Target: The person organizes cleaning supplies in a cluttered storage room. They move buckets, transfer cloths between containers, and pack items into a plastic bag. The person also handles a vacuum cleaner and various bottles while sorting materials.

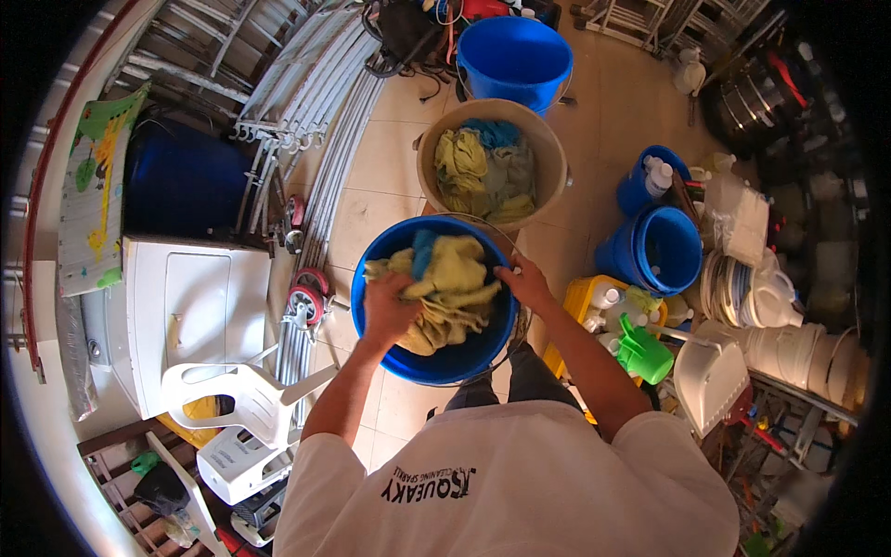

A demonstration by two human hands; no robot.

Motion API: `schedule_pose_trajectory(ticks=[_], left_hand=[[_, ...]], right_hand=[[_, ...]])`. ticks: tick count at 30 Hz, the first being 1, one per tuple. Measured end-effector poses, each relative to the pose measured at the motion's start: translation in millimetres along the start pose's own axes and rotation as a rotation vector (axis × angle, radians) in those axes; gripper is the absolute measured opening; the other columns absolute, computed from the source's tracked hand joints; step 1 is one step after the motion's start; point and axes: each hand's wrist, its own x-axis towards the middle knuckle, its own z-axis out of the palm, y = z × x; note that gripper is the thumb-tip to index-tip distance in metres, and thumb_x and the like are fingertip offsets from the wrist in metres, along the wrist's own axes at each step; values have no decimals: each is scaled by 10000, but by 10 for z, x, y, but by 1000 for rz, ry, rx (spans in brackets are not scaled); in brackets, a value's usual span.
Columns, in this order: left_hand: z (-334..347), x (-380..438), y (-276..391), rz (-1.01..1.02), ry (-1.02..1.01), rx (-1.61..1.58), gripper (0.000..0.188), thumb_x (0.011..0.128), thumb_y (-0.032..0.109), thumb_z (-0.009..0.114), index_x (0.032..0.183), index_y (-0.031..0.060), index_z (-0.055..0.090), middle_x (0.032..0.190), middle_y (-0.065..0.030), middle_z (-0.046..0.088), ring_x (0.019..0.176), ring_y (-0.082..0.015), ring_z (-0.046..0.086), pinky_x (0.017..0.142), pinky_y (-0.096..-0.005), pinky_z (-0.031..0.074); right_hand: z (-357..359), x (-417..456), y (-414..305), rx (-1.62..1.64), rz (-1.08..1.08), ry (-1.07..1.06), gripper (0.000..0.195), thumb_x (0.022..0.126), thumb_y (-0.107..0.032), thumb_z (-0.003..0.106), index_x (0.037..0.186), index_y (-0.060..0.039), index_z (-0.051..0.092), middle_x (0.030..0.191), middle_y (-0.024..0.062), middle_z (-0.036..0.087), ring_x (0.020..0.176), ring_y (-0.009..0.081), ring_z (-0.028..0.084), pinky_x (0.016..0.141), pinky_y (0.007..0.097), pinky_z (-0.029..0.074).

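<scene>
Yellow cloths (452, 271) and a teal cloth (422, 254) are bunched in a blue plastic bucket (386, 365) in front of me. Over the left side of that bucket, my left hand (393, 306) grips the bunched cloths, its fingers partly hidden among them. My right hand (523, 282) pinches something small at the bucket's right rim, perhaps a cloth edge; the fingertips do not show it clearly. Just beyond stands a beige bucket (550, 139) holding yellow, grey and blue cloths. Farther on is another blue bucket (515, 59) with a wire handle.
Caster wheels (306, 299) and long metal poles (334, 174) lie to the left, near a white plastic chair (230, 397) and a white appliance (198, 313). At the right are stacked blue buckets (668, 250), a yellow crate (574, 306) with bottles, a green jug (644, 351) and a white dustpan (710, 379).
</scene>
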Motion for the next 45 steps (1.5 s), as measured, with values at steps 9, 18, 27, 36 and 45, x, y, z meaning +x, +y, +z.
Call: schedule_pose_trajectory(ticks=[9,18,27,36,45], left_hand=[[-1228,524,830,-185,260,-611,268,576,-36,552,844,-35,551,765,-50,580,663,-87,520,621,-215,428],[-1672,1452,1395,195,404,-809,216,595,-56,559,809,-23,554,757,-61,577,638,-107,531,591,-224,442],[-191,2097,628,333,73,-93,446,570,133,681,965,-11,532,915,-131,573,757,-197,566,695,-309,450],[1039,1087,-559,-212,-1154,426,329,601,282,664,867,100,593,870,-157,561,833,-235,547,725,-346,435],[2167,332,-755,-161,-920,628,1024,494,336,743,1293,292,104,1356,-100,32,1223,-366,67,858,-605,247]], right_hand=[[-112,-158,-104,437,50,-12,375,766,-372,531,901,-24,501,755,64,488,701,154,467,627,286,386],[-149,-309,76,504,-31,125,298,775,-361,530,823,-67,519,740,41,539,609,94,466,540,235,390],[-191,-441,89,438,94,67,321,758,-363,554,817,-49,517,771,48,548,642,112,504,546,233,400],[318,-374,42,-56,-153,205,586,749,-279,551,1166,24,273,1196,246,281,1117,375,298,928,401,265],[330,-392,-1,-163,-93,319,515,748,-219,531,1153,-5,294,1210,234,278,1112,390,305,899,424,305]])
